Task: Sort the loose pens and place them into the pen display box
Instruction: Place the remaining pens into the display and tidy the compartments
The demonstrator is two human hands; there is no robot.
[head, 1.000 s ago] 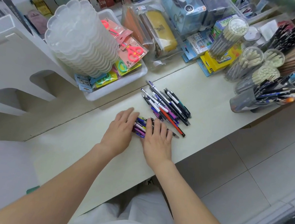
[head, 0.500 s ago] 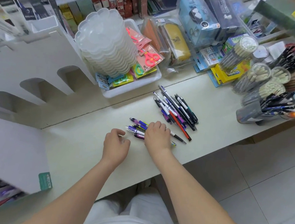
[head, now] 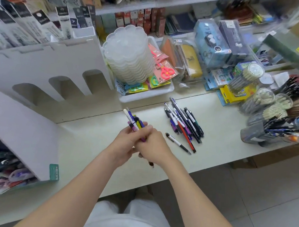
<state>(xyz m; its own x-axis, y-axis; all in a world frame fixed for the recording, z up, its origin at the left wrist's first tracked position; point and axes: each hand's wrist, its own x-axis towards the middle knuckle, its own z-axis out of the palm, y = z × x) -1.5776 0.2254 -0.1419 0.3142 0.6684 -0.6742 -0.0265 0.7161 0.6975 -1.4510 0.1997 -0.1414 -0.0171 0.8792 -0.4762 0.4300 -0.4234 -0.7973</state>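
Nearest to us, our left hand point(head: 122, 144) and right hand point(head: 154, 148) meet just above the table point(head: 88, 143), both with fingers curled round one bundle of pens point(head: 134, 120). The bundle's far ends, white, blue, yellow and purple, stick out beyond our knuckles. Its long axis runs away from us and a little left, and one dark tip shows below the right wrist. Just right of the hands a single black-and-white pen point(head: 178, 143) lies alone on the table. Beyond it sits the loose pile of pens point(head: 185, 119), side by side, slanting from far left to near right. That pile is nearer the right hand. The pen display box point(head: 43, 68), white card with stepped tiers and arched cut-outs, stands to our left and ahead, so the left hand is the nearer one to it. We judge that the bundle already points roughly toward its tiers, so the coming move is a carry leftward and forward. A green tag point(head: 54, 172) sits on the box's near corner, but we cannot read it. Farther back a white tray point(head: 147, 96) holds a stack of clear palettes point(head: 129, 54) and packaged pink scissors point(head: 166, 71). The shelf labels behind are too blurred to read.
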